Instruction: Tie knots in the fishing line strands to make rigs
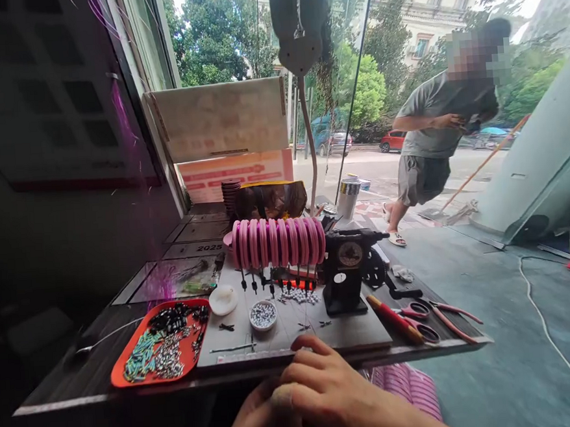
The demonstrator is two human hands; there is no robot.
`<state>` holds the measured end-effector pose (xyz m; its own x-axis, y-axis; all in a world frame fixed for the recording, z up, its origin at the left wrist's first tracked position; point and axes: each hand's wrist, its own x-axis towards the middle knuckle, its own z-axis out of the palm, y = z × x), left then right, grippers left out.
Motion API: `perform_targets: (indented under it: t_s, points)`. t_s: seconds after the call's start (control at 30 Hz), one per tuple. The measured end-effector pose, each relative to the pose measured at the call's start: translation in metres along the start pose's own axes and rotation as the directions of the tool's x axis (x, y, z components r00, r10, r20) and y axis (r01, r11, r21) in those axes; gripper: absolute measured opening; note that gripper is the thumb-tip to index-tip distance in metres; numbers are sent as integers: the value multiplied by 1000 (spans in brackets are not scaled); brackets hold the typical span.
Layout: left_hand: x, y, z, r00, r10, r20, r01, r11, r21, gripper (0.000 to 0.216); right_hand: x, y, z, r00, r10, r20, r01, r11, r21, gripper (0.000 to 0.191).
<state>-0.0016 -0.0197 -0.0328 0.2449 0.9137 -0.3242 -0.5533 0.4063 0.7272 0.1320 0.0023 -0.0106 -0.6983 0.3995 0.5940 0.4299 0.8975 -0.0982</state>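
Note:
My right hand [326, 376] lies across my left hand [267, 413] in front of the table edge. Its fingers are bent and closed; whatever may be between them is hidden. My left hand's fingers are mostly covered. Just beyond stands a white board [274, 344] with thin lines and small metal clips. On it, a white cup [263, 316] holds silvery beads, and more loose beads [300, 295] lie behind it. A row of pink rings [278, 242] with dark hanging weights is mounted beside a black hand-crank winder [347, 267]. A white round lid [223, 300] sits at left.
An orange tray [115, 372] of small fittings stands at left. Scissors [422, 321], red-handled pliers [451, 322] and a red-and-yellow tool [394, 319] lie at right. Wrapped pink rings [409, 390] sit below the table. A person [430, 125] walks outside the glass.

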Motion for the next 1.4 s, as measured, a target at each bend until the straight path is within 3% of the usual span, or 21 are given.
perform_targets:
  t_s: [0.07, 0.17, 0.23, 0.3, 0.37, 0.47, 0.57, 0.63, 0.73, 0.83, 1.0, 1.1, 1.2, 1.3, 1.4]
  points:
    - [-1, 0, -3, 999, -33, 4, 33, 999, -12, 16, 1, -7, -9, 995, 84, 51, -88, 994, 71, 15]
    - [-9, 6, -5, 1000, -28, -1, 28, 999, -21, 22, 3, -9, -17, 990, 144, 3, -143, 978, 153, 20]
    - [-14, 11, -4, 988, 133, -74, -125, 988, 92, 21, 2, -10, -16, 974, 207, -92, -184, 960, 212, 17]
    - [-19, 12, -5, 924, 358, -136, -308, 906, 290, 18, -2, -13, -11, 907, 355, -226, -282, 912, 298, 16]
    - [-21, 10, -7, 833, 535, -137, -425, 780, 460, 15, -7, -20, -1, 774, 569, -278, -408, 784, 468, 18]
    - [-23, 3, -13, 721, 692, -49, -508, 575, 642, 9, -12, -35, 15, 575, 811, -107, -452, 424, 785, 17]
    - [-23, -2, -17, 613, 785, 88, -549, 344, 762, 3, -11, -47, 27, 459, 880, 118, -328, 44, 943, 27]
    - [-22, -3, -18, 540, 823, 175, -573, 207, 793, 8, -8, -51, 31, 413, 887, 206, -224, -121, 967, 34]
    - [-21, -3, -18, 468, 845, 260, -592, 81, 802, 10, -3, -53, 34, 385, 893, 234, -124, -202, 972, 39]
    - [-20, -4, -18, 448, 843, 296, -595, 34, 803, 10, -1, -53, 35, 381, 897, 223, -117, -193, 974, 37]
    - [-21, -6, -19, 467, 840, 274, -589, 65, 806, 9, -2, -51, 35, 366, 907, 208, -150, -163, 975, 35]
    - [-21, -7, -20, 526, 826, 205, -571, 164, 804, 5, -4, -49, 31, 365, 913, 182, -165, -129, 978, 34]
    - [-20, -6, -16, 673, 739, 27, -517, 443, 732, 2, -4, -47, 27, 392, 905, 166, -177, -103, 979, 33]
    - [-18, -3, -11, 832, 529, -165, -401, 780, 480, 9, -3, -47, 26, 452, 875, 173, -193, -93, 977, 33]
    - [-18, 0, -7, 932, 281, -228, -243, 953, 181, 16, -3, -47, 29, 494, 855, 157, -199, -64, 978, 32]
